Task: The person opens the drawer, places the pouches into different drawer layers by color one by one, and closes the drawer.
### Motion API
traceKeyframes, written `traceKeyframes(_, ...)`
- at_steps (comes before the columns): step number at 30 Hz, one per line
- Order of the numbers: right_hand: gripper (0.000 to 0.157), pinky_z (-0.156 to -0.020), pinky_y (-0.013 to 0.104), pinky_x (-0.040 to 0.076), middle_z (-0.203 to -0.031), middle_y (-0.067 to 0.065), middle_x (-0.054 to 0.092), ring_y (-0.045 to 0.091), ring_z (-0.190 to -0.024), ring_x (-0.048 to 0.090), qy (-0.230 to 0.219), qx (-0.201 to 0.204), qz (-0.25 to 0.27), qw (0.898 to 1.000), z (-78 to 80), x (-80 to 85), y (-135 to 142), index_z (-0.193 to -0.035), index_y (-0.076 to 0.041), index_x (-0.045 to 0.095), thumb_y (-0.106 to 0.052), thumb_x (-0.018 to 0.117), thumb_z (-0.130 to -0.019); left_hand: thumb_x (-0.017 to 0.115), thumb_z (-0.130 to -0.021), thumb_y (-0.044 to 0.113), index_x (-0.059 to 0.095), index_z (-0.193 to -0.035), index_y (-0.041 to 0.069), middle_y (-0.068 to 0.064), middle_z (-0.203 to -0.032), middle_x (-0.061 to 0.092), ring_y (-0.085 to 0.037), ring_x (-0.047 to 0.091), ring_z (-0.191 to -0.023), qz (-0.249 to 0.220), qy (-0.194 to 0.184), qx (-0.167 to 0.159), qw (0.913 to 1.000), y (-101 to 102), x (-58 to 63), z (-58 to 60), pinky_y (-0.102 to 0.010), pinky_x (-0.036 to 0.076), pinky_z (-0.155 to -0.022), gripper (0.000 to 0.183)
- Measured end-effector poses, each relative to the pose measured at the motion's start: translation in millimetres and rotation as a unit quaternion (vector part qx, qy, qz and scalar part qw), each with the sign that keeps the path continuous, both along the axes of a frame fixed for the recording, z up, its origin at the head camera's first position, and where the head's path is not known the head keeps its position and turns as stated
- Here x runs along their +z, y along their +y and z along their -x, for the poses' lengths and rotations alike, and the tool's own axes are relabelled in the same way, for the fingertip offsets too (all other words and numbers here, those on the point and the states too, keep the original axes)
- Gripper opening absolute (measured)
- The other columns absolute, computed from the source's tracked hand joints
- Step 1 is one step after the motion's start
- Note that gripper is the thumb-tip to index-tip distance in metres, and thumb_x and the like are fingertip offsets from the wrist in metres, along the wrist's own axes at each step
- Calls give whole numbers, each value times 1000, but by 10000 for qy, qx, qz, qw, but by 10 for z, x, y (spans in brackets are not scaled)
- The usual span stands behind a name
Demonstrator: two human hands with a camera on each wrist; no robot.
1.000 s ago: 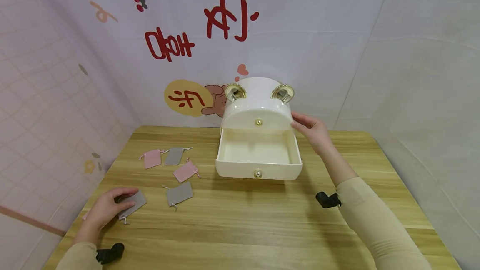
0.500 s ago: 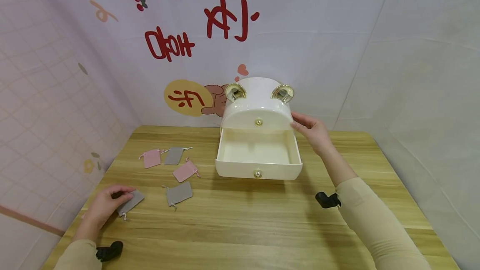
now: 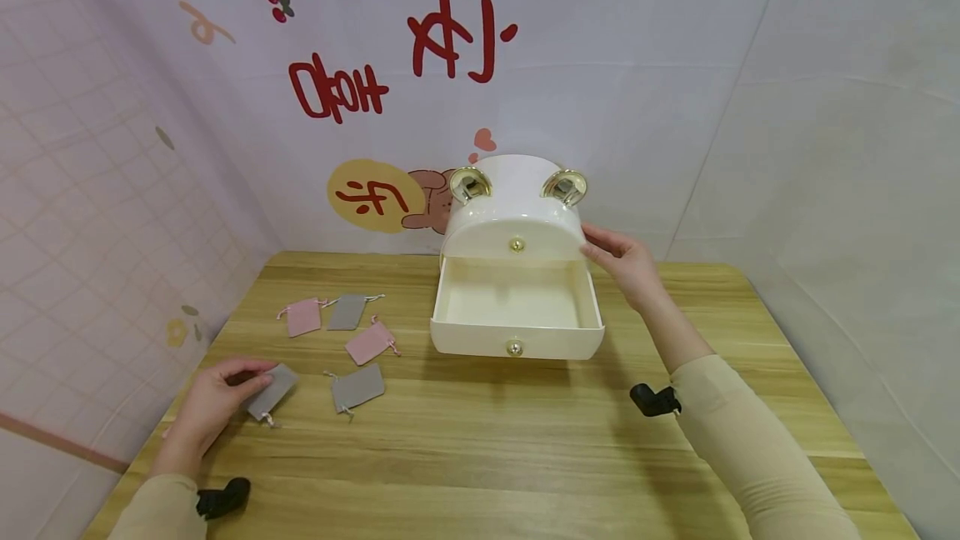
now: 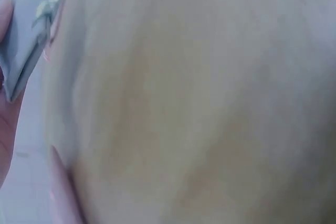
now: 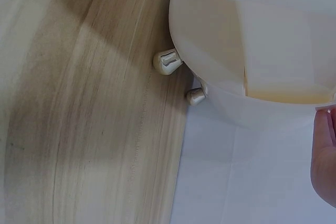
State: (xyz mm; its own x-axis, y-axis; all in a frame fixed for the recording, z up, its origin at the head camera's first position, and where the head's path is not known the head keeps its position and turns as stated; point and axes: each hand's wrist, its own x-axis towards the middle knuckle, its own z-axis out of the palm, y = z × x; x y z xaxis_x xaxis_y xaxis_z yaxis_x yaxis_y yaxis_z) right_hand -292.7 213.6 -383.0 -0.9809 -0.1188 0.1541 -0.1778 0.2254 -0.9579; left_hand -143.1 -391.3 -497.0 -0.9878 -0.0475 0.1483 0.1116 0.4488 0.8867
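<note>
My left hand (image 3: 210, 402) pinches a grey drawstring pouch (image 3: 272, 394) between thumb and fingers at the left of the table. In the left wrist view, part of this pouch (image 4: 23, 35) shows at the upper left edge. My right hand (image 3: 626, 265) touches the right side of a cream drawer box (image 3: 517, 227), its fingers fairly straight. The box's lower drawer (image 3: 517, 340) is pulled out, with a bare inside. In the right wrist view, a bit of my right hand (image 5: 324, 161) meets the box's edge.
Between left hand and box lie a pink pouch (image 3: 303, 317), a grey pouch (image 3: 348, 312), a second pink pouch (image 3: 371, 343) and another grey pouch (image 3: 358, 387). A pink scrap peeks out beside the left wrist. The printed wall cloth (image 3: 637, 107) stands behind the box.
My left hand has gathered the grey pouch into its fingertips, and the pouch has shifted and tilted slightly up and right. My right hand and the box have stayed put.
</note>
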Motion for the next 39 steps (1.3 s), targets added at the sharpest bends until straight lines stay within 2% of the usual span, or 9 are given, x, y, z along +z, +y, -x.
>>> traceKeyframes(7, 52, -107, 34, 41, -142, 17, 53, 29, -136, 43, 20, -21, 9, 10000, -3, -5, 3, -141, -4, 55, -25, 69, -96, 74, -90, 11, 70, -114, -5, 7, -104, 71, 0, 61, -95, 68, 42, -105, 9999, 202, 248, 50, -13, 50, -77, 28)
traceKeyframes(11, 52, -107, 34, 41, -142, 16, 53, 27, -135, 44, 9, -35, -29, 10000, -9, -1, -1, -141, -5, 55, -26, 69, -96, 75, -89, 6, 73, -109, -3, 4, -104, 71, 0, 62, -93, 359, 481, -276, 9978, 352, 388, 95, -13, 51, -74, 22)
traceKeyframes(15, 51, -109, 39, 39, -142, 16, 52, 29, -136, 43, -61, -31, -30, 10000, -43, 41, -18, -141, -5, 54, -24, 68, -96, 75, -87, 3, 74, -107, -2, 4, -104, 71, 0, 63, -91, 464, 769, -495, 9947, 493, 513, 173, -14, 52, -73, 20)
traceKeyframes(20, 50, -111, 43, 36, -144, 18, 50, 29, -138, 41, -150, -21, 19, 9999, -44, 58, -21, -142, -4, 53, -19, 67, -97, 75, -89, 8, 75, -110, 2, 5, -110, 70, 1, 61, -98, 395, 624, -703, 9948, 680, 684, 271, -15, 52, -74, 22)
traceKeyframes(23, 51, -111, 43, 36, -143, 15, 52, 27, -137, 42, -112, -22, 26, 9999, -20, 20, -6, -142, -6, 54, -24, 68, -96, 74, -90, 12, 75, -111, 4, 3, -116, 68, 3, 57, -108, 364, 588, -827, 9942, 806, 803, 323, -15, 52, -78, 23)
traceKeyframes(25, 52, -111, 42, 37, -143, 14, 52, 26, -137, 42, -96, -34, -25, 9999, -18, 12, -6, -142, -7, 55, -26, 69, -96, 74, -90, 10, 75, -111, 4, 1, -117, 68, 2, 58, -108, 294, 640, -958, 9929, 903, 884, 352, -17, 53, -78, 22)
traceKeyframes(30, 52, -109, 40, 39, -142, 15, 53, 26, -135, 44, -25, -26, -23, 10000, -7, -8, 1, -141, -6, 55, -27, 69, -96, 74, -89, 6, 76, -108, 3, -7, -108, 70, -7, 65, -91, 260, 776, -1316, 9879, 1166, 1111, 413, -23, 57, -69, 19)
traceKeyframes(39, 52, -107, 35, 41, -142, 15, 54, 26, -134, 45, 27, -63, -17, 10000, -6, -10, 2, -140, -4, 55, -27, 69, -95, 78, -86, 8, 79, -101, 10, -6, -102, 71, -14, 65, -83, 424, 1005, -1672, 9799, 1571, 1473, 547, -26, 56, -61, 16)
